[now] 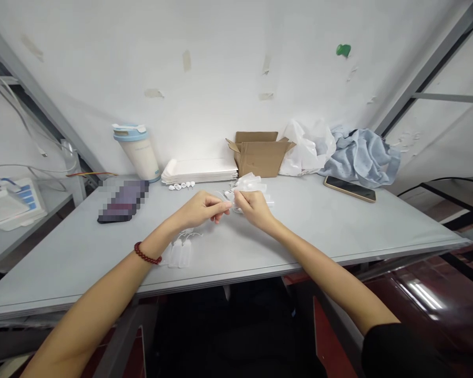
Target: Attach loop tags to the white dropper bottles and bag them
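Note:
My left hand and my right hand meet above the middle of the grey table. Both pinch a small white piece between their fingertips; it is too small to name. A red bead bracelet circles my left wrist. Just behind my hands lies a heap of clear plastic pieces. Several small clear tag-like pieces lie on the table under my left forearm.
At the back stand a pale cup with a blue lid, a stack of white trays, small white caps, an open cardboard box, a white bag and blue cloth. A phone lies right; a dark blurred object left.

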Demonstrator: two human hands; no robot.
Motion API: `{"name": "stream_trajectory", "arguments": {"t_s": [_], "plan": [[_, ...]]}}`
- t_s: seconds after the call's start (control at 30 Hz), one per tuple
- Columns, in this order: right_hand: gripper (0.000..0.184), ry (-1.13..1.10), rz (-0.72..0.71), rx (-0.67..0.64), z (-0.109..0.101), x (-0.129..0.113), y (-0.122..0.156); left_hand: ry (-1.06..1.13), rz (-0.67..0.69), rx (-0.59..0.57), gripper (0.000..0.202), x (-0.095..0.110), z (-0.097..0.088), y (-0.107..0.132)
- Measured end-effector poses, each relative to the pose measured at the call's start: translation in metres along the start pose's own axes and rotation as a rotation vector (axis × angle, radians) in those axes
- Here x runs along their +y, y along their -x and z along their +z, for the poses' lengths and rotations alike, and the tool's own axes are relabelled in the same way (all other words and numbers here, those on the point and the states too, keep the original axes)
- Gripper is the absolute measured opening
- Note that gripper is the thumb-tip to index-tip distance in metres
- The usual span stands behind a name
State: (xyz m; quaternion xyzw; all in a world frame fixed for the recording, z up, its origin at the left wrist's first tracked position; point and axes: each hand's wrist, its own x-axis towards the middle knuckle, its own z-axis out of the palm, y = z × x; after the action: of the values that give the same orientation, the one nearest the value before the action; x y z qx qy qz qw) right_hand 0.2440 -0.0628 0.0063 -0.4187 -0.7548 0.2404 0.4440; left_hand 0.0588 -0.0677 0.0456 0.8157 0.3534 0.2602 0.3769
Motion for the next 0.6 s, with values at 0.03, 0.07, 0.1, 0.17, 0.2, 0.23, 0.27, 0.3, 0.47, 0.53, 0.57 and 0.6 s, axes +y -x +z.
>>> {"name": "stream_trajectory", "arguments": {"t_s": [0.03, 0.07, 0.1, 0.17, 0.2, 0.23, 0.27, 0.3, 0.47, 0.53, 0.57, 0.6], "plan": [[0.052, -0.030, 0.021, -0.011, -0.0007, -0.0001, -0.0001, -0.018, 0.009, 0.013, 0.049, 0.0013, 0.0015, 0.0006], [0.051, -0.059, 0.039, -0.026, -0.0013, -0.0002, -0.0003, -0.040, 0.013, 0.027, 0.049, 0.0024, 0.0024, 0.0013], [0.050, -0.084, 0.055, -0.044, -0.0018, -0.0003, -0.0006, -0.060, 0.014, 0.038, 0.047, 0.0033, 0.0029, 0.0020], [0.050, -0.112, 0.076, -0.073, -0.0021, 0.0001, -0.0016, -0.084, 0.009, 0.043, 0.044, 0.0045, 0.0029, 0.0029], [0.049, -0.119, 0.084, -0.086, -0.0021, 0.0006, -0.0023, -0.088, 0.007, 0.041, 0.043, 0.0047, 0.0026, 0.0032], [0.049, -0.126, 0.094, -0.099, -0.0019, 0.0014, -0.0029, -0.090, 0.010, 0.038, 0.042, 0.0048, 0.0025, 0.0033], [0.048, -0.137, 0.108, -0.116, -0.0017, 0.0023, -0.0037, -0.093, 0.019, 0.036, 0.042, 0.0046, 0.0026, 0.0032], [0.048, -0.152, 0.126, -0.135, -0.0016, 0.0033, -0.0043, -0.100, 0.031, 0.036, 0.042, 0.0041, 0.0031, 0.0030], [0.045, -0.186, 0.205, -0.211, -0.0036, 0.0045, -0.0064, -0.151, 0.074, 0.035, 0.043, -0.0006, 0.0072, 0.0009], [0.044, -0.172, 0.217, -0.225, -0.0054, 0.0030, -0.0065, -0.157, 0.066, 0.018, 0.042, -0.0020, 0.0075, 0.0001], [0.044, -0.168, 0.223, -0.234, -0.0064, 0.0021, -0.0064, -0.163, 0.064, 0.008, 0.042, -0.0021, 0.0071, -0.0001], [0.044, -0.169, 0.230, -0.247, -0.0072, 0.0012, -0.0063, -0.172, 0.068, 0.001, 0.041, -0.0018, 0.0065, -0.0001]]}}
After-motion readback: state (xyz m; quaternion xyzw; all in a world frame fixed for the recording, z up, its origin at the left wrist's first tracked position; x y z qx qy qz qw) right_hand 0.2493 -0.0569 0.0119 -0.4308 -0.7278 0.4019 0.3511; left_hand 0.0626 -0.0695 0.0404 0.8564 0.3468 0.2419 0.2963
